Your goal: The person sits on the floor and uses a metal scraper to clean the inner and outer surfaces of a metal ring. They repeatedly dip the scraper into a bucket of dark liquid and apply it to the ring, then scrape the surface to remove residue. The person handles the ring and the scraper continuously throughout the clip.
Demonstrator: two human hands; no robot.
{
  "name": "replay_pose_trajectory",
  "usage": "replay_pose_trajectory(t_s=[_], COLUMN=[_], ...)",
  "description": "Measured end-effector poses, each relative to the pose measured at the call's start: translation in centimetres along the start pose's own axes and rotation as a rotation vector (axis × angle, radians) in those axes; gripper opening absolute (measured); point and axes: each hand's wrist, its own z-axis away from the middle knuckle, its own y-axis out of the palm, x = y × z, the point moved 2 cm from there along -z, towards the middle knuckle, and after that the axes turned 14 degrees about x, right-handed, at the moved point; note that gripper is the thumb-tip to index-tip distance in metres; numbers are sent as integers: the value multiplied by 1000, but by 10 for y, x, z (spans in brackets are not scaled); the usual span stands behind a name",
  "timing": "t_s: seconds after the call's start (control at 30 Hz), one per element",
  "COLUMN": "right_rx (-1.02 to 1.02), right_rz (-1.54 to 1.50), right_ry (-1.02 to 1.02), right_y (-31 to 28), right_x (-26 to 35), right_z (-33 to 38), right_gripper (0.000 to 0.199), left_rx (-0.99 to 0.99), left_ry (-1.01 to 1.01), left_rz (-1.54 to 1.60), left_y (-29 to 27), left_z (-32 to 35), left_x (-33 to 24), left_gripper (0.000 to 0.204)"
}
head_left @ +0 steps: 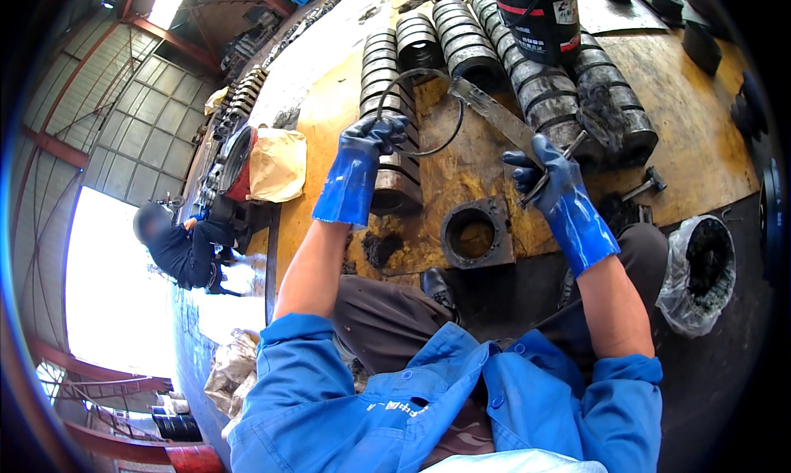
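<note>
My left hand (365,153), in a blue rubber glove, is closed on a thin black ring (460,125) at its left side. My right hand (556,184), gloved alike, is closed round a flat grey metal bar (497,114), whose far end touches or overlaps the ring's top right. A thin metal rod (575,146) crosses the right hand too; I cannot tell if it belongs to the bar. Below and between the hands, a square metal block with a round bore (503,244) lies on the stained board, beside a dark clump (381,249).
Rows of grooved metal cylinders (548,98) lie ahead, with a black bucket (540,49) on them. A hammer (647,184) lies right, near a plastic-lined container (692,308) of dark matter. Brown paper (278,164) lies left. Another person (194,246) sits far left.
</note>
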Motion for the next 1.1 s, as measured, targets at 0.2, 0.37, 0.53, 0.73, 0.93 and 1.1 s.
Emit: replay_pose_trajectory(t_s=[0.2,0.37,0.53,0.73,0.93,1.1], right_rx=[82,306,265,361,216,165], right_rz=[110,5,-251,-287,-100,-88], right_ry=[-28,-118,-104,7,198,273], right_y=[0,0,2,7,34,29], right_x=[-3,1,20,-15,-29,-12], right_z=[-2,1,6,7,19,24], right_gripper=[35,36,19,26,41,44], left_rx=[95,101,208,178,262,47], left_ry=[28,76,154,367,385,206], left_rz=[-206,-186,581,1647,1543,1430], left_y=[7,10,-5,33,55,41], left_z=[7,-5,2,-19,-29,-26], left_x=[18,35,50,54,64,73], left_gripper=[17,14,18,19,16,20])
